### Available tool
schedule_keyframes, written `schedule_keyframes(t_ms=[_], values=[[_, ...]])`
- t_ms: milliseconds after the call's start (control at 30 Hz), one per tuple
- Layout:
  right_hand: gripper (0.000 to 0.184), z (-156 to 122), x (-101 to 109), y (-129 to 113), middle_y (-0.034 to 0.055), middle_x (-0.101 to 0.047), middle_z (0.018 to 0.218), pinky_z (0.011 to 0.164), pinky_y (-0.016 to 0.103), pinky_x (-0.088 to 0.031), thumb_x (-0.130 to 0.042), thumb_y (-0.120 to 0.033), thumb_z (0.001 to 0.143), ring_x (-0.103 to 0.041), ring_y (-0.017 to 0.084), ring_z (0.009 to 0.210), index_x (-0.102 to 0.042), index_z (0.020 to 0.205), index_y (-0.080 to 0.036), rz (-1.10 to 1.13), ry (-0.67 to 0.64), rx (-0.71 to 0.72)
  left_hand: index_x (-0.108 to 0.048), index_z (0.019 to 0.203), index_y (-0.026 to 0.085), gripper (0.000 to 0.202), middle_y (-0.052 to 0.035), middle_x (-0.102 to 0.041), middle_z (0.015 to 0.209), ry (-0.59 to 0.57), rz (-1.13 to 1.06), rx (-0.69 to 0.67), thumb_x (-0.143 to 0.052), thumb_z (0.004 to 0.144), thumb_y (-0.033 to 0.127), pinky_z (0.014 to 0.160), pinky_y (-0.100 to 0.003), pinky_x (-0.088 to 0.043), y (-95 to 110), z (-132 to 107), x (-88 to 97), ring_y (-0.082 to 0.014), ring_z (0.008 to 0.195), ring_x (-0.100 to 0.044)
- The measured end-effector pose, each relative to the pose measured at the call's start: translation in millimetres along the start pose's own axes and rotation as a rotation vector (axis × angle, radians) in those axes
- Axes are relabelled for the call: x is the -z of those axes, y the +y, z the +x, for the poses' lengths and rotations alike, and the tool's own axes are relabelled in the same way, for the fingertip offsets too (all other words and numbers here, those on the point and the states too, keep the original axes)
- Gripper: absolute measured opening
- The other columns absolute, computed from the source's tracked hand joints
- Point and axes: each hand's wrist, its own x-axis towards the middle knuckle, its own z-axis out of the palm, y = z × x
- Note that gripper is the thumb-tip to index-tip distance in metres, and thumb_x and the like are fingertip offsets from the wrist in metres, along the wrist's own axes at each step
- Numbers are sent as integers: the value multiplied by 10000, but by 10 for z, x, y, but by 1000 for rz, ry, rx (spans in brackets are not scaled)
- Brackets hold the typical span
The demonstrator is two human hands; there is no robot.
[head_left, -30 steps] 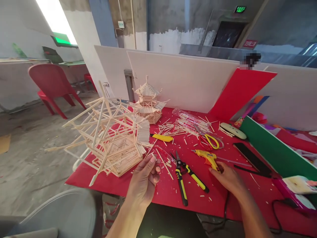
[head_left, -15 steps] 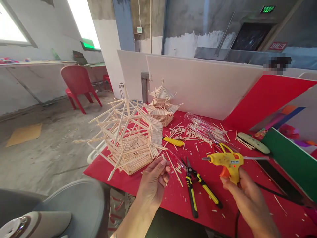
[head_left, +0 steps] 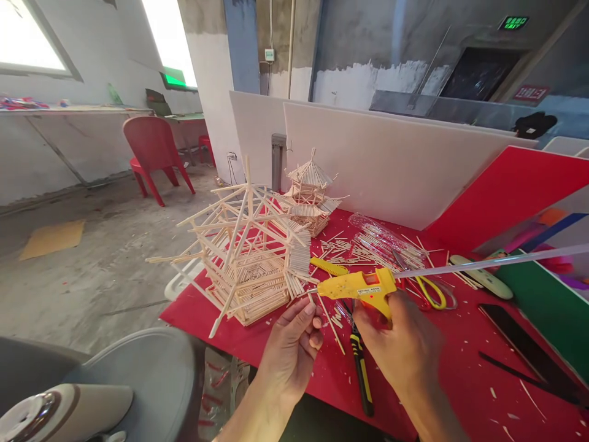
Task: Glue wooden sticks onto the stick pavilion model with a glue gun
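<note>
My left hand (head_left: 294,341) pinches a short wooden stick (head_left: 311,299) between thumb and fingertips, close to the front right edge of an open stick-built pavilion model (head_left: 251,258). In my right hand (head_left: 400,344) is a yellow hot glue gun (head_left: 359,287), with a long clear glue stick (head_left: 488,261) out of its back. The gun's nozzle points left and is at the small stick; whether it touches I cannot tell. Below my right hand lie black and yellow cutters (head_left: 361,374), partly covered by it. A yellow utility knife (head_left: 329,266) lies beyond the gun.
Behind stands a smaller finished-looking stick pagoda (head_left: 310,190). Loose sticks (head_left: 377,242) in plastic, yellow-handled scissors (head_left: 432,293) and a dark phone-like slab (head_left: 524,334) lie on the red table (head_left: 442,374). White boards (head_left: 377,159) wall the back. A grey stool (head_left: 151,380) holds a flask (head_left: 69,411).
My right hand has brought the glue gun left, over the cutters, up to the stick in my left hand. My left hand keeps its pinch. The view has shifted slightly.
</note>
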Motion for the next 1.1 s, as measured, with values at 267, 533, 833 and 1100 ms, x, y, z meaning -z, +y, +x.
schedule_keyframes(t_ms=[267, 533, 833, 1100], values=[[301, -6, 31, 15, 72, -700, 759, 515, 284, -398, -500, -459, 912, -620, 183, 598, -594, 921, -173, -10, -9, 14, -744, 808, 94, 357, -58, -701, 687, 22, 5, -5, -927, 501, 119, 417, -140, -399, 26, -38, -12, -81, 554, -582], [288, -18, 28, 23, 47, -660, 686, 508, 288, -389, -500, -454, 913, -603, 180, 572, -588, 863, -184, 10, -15, 12, -740, 800, 99, 348, -48, -696, 677, 9, 36, -18, -928, 508, 135, 411, -130, -387, 12, -26, 4, -74, 547, -578], [278, -16, 10, 16, 25, -631, 655, 510, 284, -399, -521, -465, 897, -592, 171, 555, -584, 821, -205, 49, -32, -30, -715, 795, 114, 344, -7, -663, 664, -3, 54, -25, -927, 529, 161, 420, -119, -389, 6, -6, -15, -61, 561, -580], [697, -410, -35, 647, 112, -689, 730, 499, 343, -417, -449, -811, 779, -645, 296, 616, -614, 1054, -191, -82, -411, -572, -677, 776, 137, 333, 9, -651, 644, 32, 16, -23, -919, 549, 170, 407, -129, -381, -11, 46, -6, -67, 540, -575]])
